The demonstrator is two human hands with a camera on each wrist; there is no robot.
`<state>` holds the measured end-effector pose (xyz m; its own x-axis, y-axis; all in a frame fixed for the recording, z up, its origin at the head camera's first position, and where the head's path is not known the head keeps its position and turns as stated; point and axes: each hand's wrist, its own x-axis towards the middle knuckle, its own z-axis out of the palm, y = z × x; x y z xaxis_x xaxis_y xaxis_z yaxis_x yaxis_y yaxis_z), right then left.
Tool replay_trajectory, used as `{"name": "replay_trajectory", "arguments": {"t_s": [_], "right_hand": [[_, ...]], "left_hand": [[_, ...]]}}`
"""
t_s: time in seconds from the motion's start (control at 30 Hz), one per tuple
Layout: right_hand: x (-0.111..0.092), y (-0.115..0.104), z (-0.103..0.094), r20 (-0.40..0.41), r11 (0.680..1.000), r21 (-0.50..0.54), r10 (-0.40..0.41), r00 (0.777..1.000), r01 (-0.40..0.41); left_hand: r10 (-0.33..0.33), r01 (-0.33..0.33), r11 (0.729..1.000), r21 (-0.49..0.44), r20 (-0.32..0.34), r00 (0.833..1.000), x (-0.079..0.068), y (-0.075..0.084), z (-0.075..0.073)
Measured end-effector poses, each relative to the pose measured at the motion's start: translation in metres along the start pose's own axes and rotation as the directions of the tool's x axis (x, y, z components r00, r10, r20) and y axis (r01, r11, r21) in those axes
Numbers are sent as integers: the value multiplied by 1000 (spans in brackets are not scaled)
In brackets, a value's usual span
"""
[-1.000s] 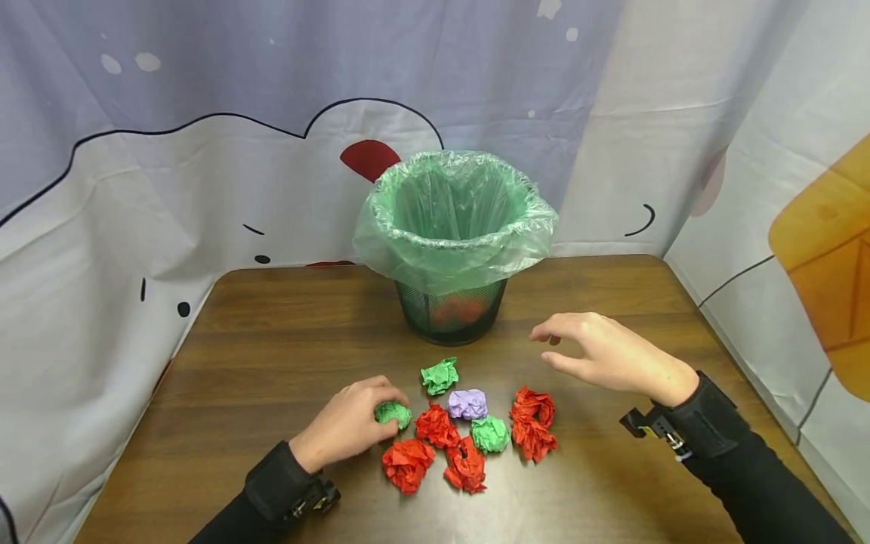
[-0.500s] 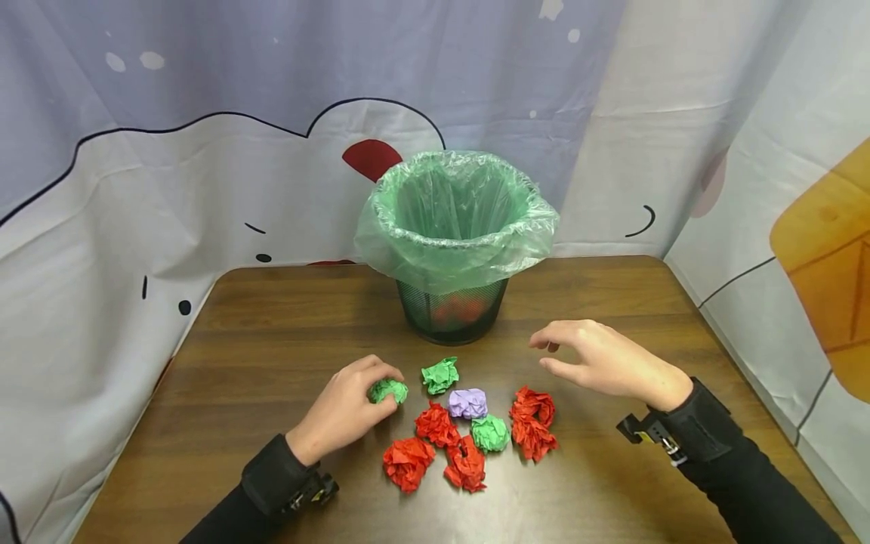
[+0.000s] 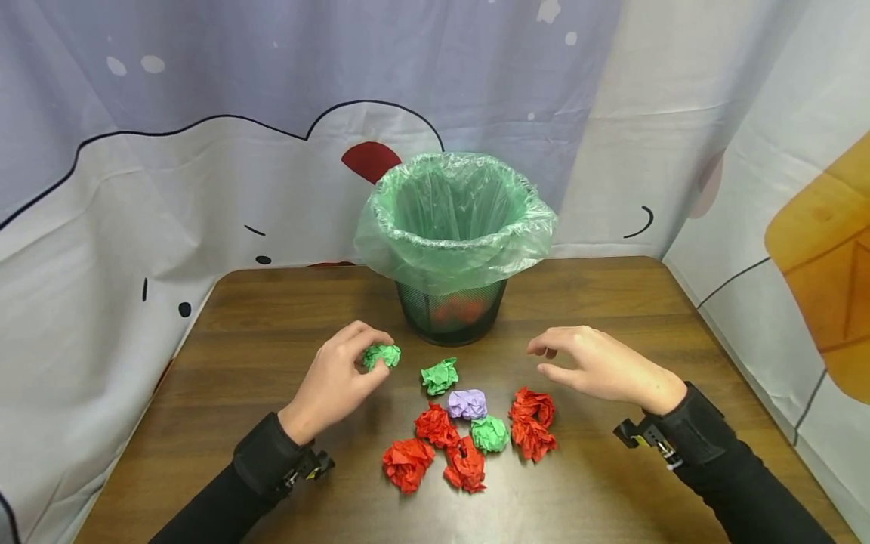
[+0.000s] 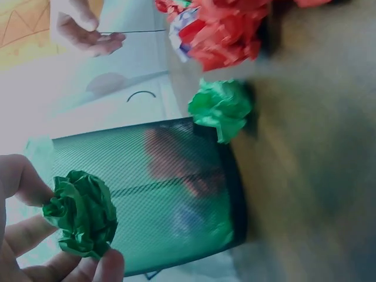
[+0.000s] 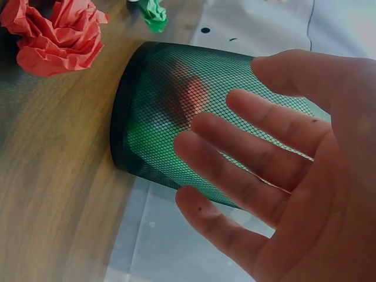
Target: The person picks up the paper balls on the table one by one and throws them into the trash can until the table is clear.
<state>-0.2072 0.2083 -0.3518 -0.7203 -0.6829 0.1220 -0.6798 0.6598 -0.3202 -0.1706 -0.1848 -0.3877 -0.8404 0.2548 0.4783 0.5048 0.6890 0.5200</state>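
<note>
My left hand [image 3: 337,379] pinches a crumpled green paper ball [image 4: 82,212] between thumb and fingers, held above the table left of the bin. My right hand [image 3: 601,368] hovers over the table on the right, fingers loosely bent with nothing in them, as the right wrist view [image 5: 258,158] also shows. Between the hands lie a green paper ball [image 3: 439,376], a purple one [image 3: 467,404], another green one [image 3: 490,434] and several red ones, among them a red ball [image 3: 408,465] at the front left and a red pair [image 3: 533,425] nearest my right hand.
A black mesh wastebasket [image 3: 451,310] with a green plastic liner [image 3: 455,261] folded over its rim stands at the back middle. Red paper shows through its mesh. Patterned curtain fabric [image 3: 204,196] hangs behind the wooden table [image 3: 285,302] and along its right side.
My left hand has lifted the green paper ball and moved it away from the pile, toward the bin. The right hand has sunk slightly, still holding nothing.
</note>
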Motion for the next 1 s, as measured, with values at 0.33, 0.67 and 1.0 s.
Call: {"name": "replay_trajectory", "arguments": {"t_s": [0.33, 0.67, 1.0], "right_hand": [[-2, 3, 5, 10, 1000, 3, -4, 1000, 4], [-3, 4, 9, 13, 1000, 20, -8, 1000, 7], [-4, 7, 14, 10, 999, 33, -18, 1000, 17]], "left_hand": [[103, -106, 994, -11, -160, 982, 26, 8, -23], [202, -204, 979, 25, -274, 940, 50, 18, -39], [256, -257, 966, 40, -322, 911, 70, 27, -53]]}}
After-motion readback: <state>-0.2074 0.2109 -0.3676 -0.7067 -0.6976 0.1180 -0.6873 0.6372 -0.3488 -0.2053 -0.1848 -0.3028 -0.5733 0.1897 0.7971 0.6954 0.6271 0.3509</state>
